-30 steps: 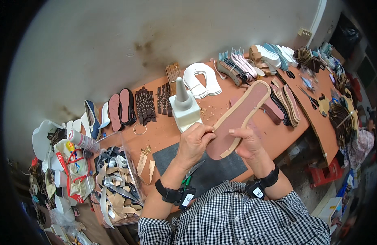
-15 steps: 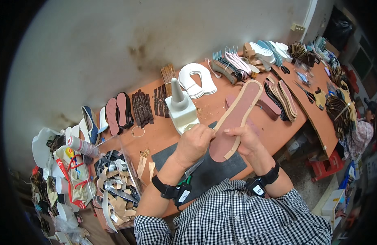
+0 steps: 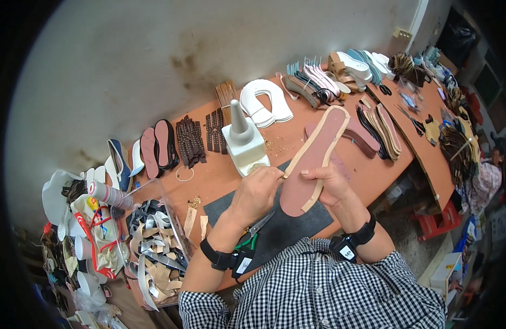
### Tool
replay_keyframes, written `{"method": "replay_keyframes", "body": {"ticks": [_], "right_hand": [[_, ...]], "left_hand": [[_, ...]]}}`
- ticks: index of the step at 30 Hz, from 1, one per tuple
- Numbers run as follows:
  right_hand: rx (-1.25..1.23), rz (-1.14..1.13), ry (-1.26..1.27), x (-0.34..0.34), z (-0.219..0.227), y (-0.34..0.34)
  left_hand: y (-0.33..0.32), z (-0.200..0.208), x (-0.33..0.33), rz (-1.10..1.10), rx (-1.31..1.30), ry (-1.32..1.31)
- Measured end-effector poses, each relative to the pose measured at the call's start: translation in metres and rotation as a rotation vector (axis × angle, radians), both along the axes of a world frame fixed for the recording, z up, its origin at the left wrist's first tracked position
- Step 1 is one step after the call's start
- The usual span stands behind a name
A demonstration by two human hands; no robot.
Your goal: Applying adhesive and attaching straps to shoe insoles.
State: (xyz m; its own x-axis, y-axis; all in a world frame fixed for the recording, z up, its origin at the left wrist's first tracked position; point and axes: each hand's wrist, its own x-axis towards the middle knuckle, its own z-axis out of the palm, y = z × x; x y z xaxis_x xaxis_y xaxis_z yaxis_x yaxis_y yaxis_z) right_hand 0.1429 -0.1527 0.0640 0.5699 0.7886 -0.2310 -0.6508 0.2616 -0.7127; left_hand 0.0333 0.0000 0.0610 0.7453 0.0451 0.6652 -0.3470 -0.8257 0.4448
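Observation:
A pinkish-brown insole [image 3: 319,145] with a beige strip folded along its edge is raised over the table, toe end pointing away from me. My right hand [image 3: 332,183] grips its right side, thumb lying on top and fingers underneath. The fingertips of my left hand [image 3: 257,194] pinch the strip's end at the insole's left edge. Around the heel no strip shows on the left side. Below my hands lies a black mat [image 3: 280,227]. Green-handled scissors [image 3: 254,234] rest on it beside my left wrist, partly hidden by the wrist device.
A white glue pot [image 3: 247,151] with a grey cone top stands beyond my left hand. A clear bin [image 3: 165,219] of leather scraps is at the left. Insoles [image 3: 382,131], white pieces [image 3: 264,107] and shoe parts line the back. A red stool [image 3: 439,222] stands at the right.
My left hand has turned slightly, its fingers now more extended at the strip's end. The insole has shifted a little to the left in my right hand's grip.

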Motion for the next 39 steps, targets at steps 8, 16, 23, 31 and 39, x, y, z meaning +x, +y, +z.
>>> {"method": "replay_keyframes", "body": {"ticks": [8,16,23,31,39], "right_hand": [[-0.024,-0.022,-0.015,-0.001,0.004,-0.001],[-0.092,0.0,-0.049,-0.006,0.012,-0.001],[-0.007,0.067,-0.095,-0.001,0.016,0.0],[0.008,0.054,0.006,0.004,0.001,-0.001],[-0.017,0.01,0.015,-0.001,0.008,-0.003]], "left_hand": [[-0.001,0.013,-0.002,0.034,0.443,0.006],[-0.001,0.018,-0.003,-0.029,0.483,0.133],[-0.002,0.002,-0.004,0.074,-0.351,0.148],[-0.015,0.006,-0.007,0.033,-0.69,0.263],[-0.014,0.003,0.002,0.049,-0.336,0.116]]}}
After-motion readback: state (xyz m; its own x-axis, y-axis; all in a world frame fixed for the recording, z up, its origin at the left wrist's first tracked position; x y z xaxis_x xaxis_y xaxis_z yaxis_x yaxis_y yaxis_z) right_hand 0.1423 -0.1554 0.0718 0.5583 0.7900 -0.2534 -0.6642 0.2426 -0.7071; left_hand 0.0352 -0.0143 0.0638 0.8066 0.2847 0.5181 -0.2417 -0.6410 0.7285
